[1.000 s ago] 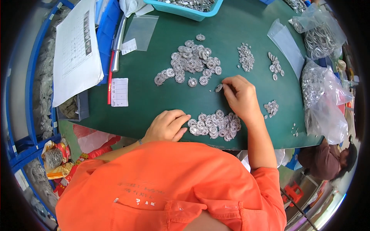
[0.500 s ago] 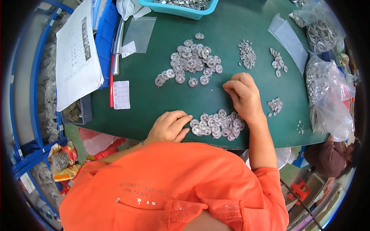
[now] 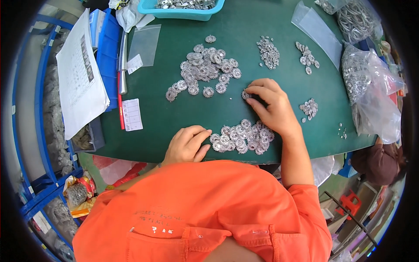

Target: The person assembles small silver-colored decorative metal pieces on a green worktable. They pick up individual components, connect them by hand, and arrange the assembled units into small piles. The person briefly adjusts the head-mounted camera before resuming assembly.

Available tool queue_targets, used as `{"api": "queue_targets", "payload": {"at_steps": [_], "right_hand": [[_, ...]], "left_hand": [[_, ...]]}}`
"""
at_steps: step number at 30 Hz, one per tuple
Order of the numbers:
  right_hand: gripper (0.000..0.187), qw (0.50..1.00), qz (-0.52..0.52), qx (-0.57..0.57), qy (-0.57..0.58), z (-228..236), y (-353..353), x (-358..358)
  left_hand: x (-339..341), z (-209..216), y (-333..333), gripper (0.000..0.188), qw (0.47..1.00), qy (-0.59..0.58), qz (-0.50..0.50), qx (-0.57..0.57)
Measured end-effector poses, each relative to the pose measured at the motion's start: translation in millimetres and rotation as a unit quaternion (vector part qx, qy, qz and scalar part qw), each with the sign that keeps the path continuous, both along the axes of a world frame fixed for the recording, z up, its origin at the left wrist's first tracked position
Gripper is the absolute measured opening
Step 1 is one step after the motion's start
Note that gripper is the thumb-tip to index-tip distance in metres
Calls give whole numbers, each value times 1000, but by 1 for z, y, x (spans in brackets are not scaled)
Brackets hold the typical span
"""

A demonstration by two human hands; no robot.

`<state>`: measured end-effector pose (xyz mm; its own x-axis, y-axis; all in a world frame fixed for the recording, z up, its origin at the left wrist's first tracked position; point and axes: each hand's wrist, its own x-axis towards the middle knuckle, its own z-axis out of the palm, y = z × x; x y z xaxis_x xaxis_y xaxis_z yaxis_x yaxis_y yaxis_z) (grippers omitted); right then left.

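My right hand (image 3: 273,107) is above the table to the right of the middle, its thumb and fingers closed on the edge of a small round filigree metal piece (image 3: 245,94). On the table by the front edge, my left hand (image 3: 185,144) rests with a gap between thumb and forefinger and nothing visible there. Its fingertips are beside the left end of a near heap of silvery openwork pieces (image 3: 242,137). A larger heap of like pieces (image 3: 205,67) lies farther back, and one single piece (image 3: 208,91) sits just in front of it.
Small metal rings (image 3: 268,53), flat discs (image 3: 307,59) and more little discs (image 3: 310,107) lie in groups at the right. Clear bags of metal parts (image 3: 355,76) line the right edge. A turquoise basket (image 3: 181,14) stands at the back; papers (image 3: 80,70) hang left.
The round filigree piece now shows in my right fingertips, where none was visible before. My left hand stays beside the near heap. The whole view has shifted slightly.
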<state>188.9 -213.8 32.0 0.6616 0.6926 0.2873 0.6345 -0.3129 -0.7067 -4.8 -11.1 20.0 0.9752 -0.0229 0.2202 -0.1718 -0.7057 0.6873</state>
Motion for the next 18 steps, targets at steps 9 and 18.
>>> {"api": "queue_targets", "payload": {"at_steps": [9, 18], "right_hand": [[15, 982, -168, 70, 48, -10, -15, 7], [16, 986, -150, 64, 30, -11, -13, 5]], "left_hand": [[1, 2, 0, 42, 1000, 2, -6, 7], [0, 1, -1, 43, 1000, 13, 5, -4]]}}
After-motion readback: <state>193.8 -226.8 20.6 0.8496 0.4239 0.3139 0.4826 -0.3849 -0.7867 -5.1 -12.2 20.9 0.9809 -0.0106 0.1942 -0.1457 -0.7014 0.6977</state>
